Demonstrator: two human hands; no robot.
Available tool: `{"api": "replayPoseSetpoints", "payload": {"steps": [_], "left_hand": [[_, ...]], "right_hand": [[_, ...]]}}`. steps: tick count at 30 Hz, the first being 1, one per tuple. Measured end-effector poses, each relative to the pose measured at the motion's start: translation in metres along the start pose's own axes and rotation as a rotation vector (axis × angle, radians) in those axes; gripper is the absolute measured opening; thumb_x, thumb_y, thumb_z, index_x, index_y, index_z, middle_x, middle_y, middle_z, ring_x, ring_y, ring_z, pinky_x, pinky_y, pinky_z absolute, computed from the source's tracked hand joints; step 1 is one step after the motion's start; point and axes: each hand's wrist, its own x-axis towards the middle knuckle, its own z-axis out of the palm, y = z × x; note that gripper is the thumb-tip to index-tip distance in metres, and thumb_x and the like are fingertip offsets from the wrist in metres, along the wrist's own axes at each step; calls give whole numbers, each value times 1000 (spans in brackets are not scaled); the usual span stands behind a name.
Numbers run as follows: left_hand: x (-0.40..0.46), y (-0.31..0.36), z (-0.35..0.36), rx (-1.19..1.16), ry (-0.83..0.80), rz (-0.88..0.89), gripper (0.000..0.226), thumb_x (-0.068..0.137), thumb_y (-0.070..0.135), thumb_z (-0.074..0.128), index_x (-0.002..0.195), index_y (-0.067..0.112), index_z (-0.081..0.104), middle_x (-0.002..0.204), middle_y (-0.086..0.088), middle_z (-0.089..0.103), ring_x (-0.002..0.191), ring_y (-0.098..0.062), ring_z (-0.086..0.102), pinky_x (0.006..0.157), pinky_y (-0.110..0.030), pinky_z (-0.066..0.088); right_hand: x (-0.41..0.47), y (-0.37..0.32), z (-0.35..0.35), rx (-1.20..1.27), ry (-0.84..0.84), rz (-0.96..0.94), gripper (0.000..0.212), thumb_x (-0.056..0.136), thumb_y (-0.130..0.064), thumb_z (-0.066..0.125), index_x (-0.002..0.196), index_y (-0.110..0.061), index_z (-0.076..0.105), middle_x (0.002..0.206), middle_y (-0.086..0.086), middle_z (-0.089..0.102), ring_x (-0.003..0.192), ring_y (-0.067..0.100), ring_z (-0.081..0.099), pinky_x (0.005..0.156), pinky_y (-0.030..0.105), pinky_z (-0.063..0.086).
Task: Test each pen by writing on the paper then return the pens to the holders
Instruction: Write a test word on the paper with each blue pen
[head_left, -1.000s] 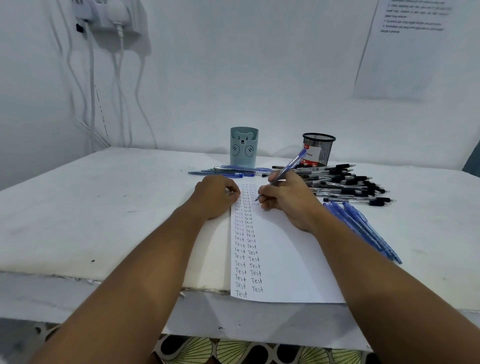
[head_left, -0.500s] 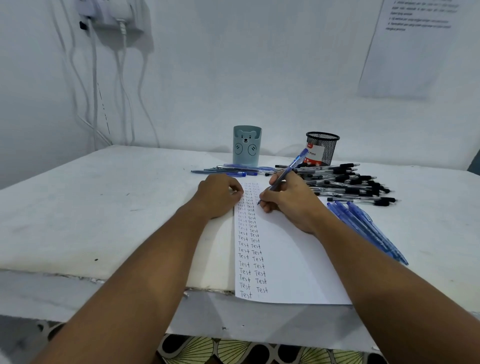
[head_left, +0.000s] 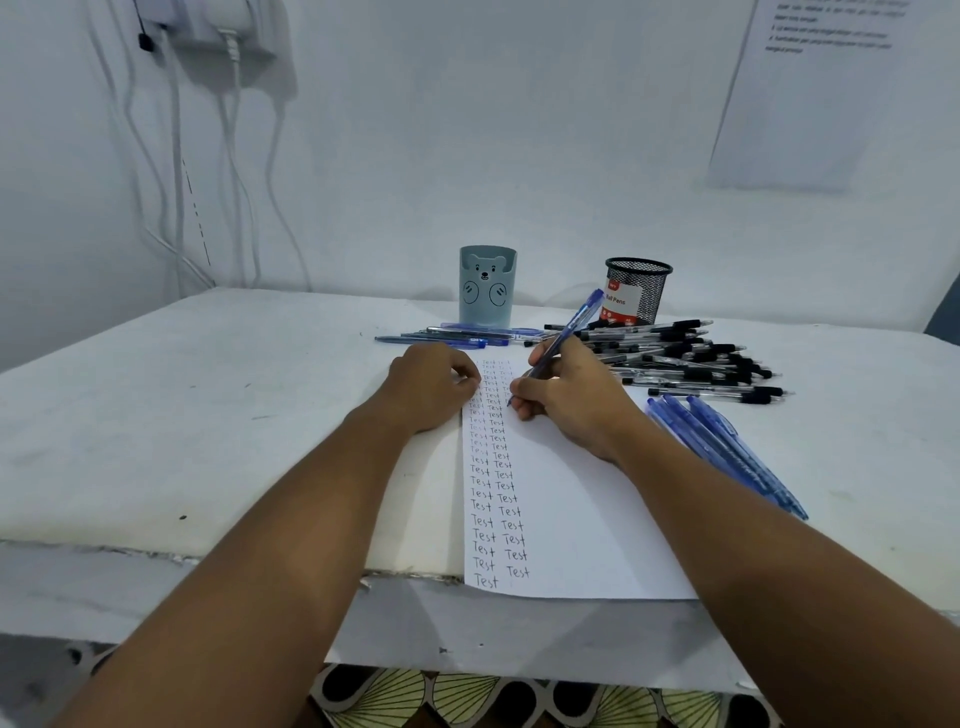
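Light, stiff blue plastic pen pinched low by right hand; curled left hand pinning thin white paper.

Plain indoor desk corner, likely a home or small office workspace: a white table pushed against bare white walls. Charger cables hang from a wall socket at upper left; a printed sheet is stuck on the wall at upper right, text too small to read. Stationery on the tabletop: a bear-faced pen cup, a black mesh holder and loose pens; patterned floor below the table edge.
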Motion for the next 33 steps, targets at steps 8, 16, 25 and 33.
{"api": "replayPoseSetpoints", "payload": {"steps": [8,16,25,33], "left_hand": [[-2,2,-1,-10,5,-6,13,90,25,62,95,24,74,106,3,68,101,-16,59,95,-38,46],[-2,2,-2,-2,-4,-2,14,90,26,61,94,25,74,107,3,68,102,-17,59,94,-38,46],[-2,2,-1,2,-6,-9,14,90,25,61,94,25,74,106,2,68,103,-17,59,95,-38,46],[-4,4,-2,8,1,-5,14,90,24,61,94,25,74,105,2,68,102,-15,59,94,-36,46]], "right_hand": [[-1,-6,-3,39,-39,39,27,86,5,65,92,-11,44,69,15,69,63,28,63,75,44,55],[-4,-8,1,-63,3,13,25,90,0,64,91,-16,45,72,12,69,61,22,65,68,35,55],[-5,-8,-2,-69,-13,7,24,88,1,63,92,-15,45,70,11,67,60,23,61,68,37,55],[-4,-8,-4,16,-14,39,26,86,7,61,92,-12,43,69,15,63,59,25,56,57,34,47]]}}
